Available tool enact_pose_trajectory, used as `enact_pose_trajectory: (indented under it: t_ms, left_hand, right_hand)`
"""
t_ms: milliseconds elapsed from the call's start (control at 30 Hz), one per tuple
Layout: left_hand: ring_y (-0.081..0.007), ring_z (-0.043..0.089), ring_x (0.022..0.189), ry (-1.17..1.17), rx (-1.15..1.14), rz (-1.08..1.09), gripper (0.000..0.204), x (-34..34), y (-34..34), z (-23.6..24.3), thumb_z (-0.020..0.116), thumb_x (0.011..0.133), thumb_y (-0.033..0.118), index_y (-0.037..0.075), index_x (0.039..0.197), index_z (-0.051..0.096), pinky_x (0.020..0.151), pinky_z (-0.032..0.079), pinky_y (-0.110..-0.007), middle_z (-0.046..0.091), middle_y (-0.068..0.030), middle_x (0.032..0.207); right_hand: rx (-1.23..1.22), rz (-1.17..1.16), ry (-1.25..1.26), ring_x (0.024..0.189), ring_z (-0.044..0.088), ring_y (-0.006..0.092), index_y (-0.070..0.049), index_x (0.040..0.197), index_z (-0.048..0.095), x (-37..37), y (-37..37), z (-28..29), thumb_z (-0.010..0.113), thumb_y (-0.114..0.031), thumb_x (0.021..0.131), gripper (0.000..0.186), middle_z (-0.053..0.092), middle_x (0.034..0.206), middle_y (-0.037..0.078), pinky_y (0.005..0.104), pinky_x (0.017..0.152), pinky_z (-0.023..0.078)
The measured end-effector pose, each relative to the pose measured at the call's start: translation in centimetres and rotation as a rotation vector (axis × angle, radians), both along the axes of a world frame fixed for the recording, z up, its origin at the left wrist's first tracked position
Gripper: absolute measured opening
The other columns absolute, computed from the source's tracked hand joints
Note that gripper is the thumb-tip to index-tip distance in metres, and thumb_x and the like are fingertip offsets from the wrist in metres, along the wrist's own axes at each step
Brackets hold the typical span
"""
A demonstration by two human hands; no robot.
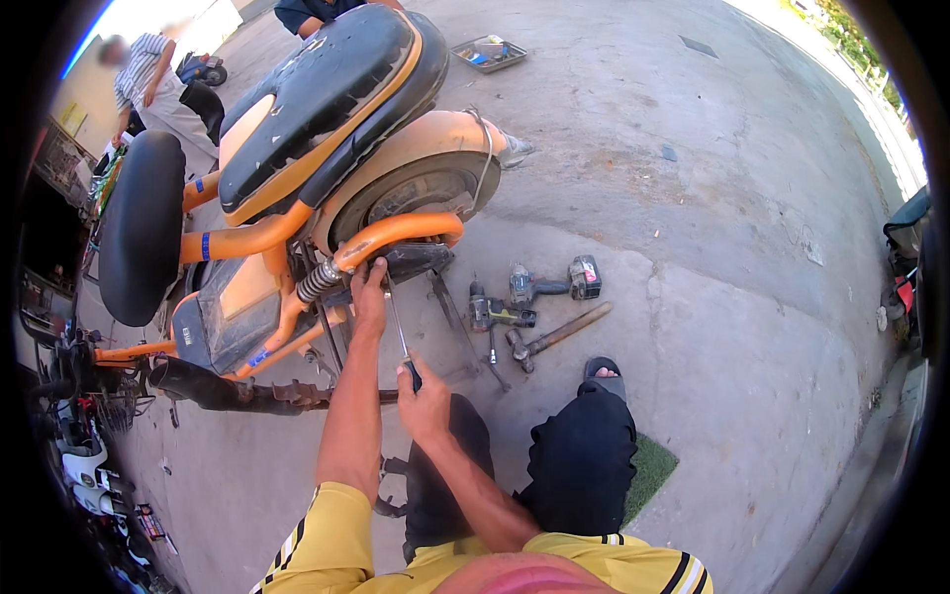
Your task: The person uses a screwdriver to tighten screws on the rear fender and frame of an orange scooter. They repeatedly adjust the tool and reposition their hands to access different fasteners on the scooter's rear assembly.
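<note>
My right hand (424,401) is closed round the dark handle of a screwdriver (400,330), whose long metal shaft points up and away toward the scooter's underside. My left hand (369,289) reaches to the orange electric scooter (252,241), its fingers stretched against the dark cover (416,259) under the orange tube, beside the coil-spring shock absorber (319,280). The screwdriver's tip is close to that hand; what it touches is too small to tell. The rear wheel (426,188) faces away from me.
Right of the scooter, two cordless power tools (500,312) (539,287) and a hammer (559,337) lie on the concrete. A tray of small items (488,52) sits farther off. A green mat (650,477) is by my foot. One person (317,12) is behind the seat; another (148,74) stands far left.
</note>
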State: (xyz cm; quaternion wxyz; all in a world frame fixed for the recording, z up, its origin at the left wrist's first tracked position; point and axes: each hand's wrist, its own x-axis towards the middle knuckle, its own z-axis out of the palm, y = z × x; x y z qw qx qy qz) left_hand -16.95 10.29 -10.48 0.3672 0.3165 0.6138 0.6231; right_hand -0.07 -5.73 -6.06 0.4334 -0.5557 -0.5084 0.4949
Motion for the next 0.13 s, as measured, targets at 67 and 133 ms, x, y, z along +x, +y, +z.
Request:
enact_pose_trajectory:
  t_ms: [67,133]
  left_hand:
    - [-0.0110,0.052,0.070,-0.020,0.054,-0.055,0.045,1.7,-0.9,1.2,0.063,0.101,0.017,0.003,0.142,0.052,0.061,0.043,-0.029,0.055,0.0009,0.086]
    - [-0.0143,0.059,0.074,0.040,-0.029,-0.160,0.058,3.9,-2.6,5.8,0.064,0.099,0.014,0.005,0.151,0.041,0.063,0.047,-0.030,0.059,-0.0044,0.090]
  right_hand:
    - [-0.025,0.020,-0.006,0.087,0.072,0.0318,0.001,0.132,0.066,0.4,0.1,-0.3,0.065,-0.025,0.098,0.043,0.073,0.095,0.023,0.0433,0.079,0.055]
    - [-0.020,0.084,0.012,0.097,0.075,0.0365,0.002,0.132,0.066,-0.4,-0.1,-0.5,0.065,-0.026,0.098,0.043,0.073,0.103,0.028,0.0457,0.083,0.055]
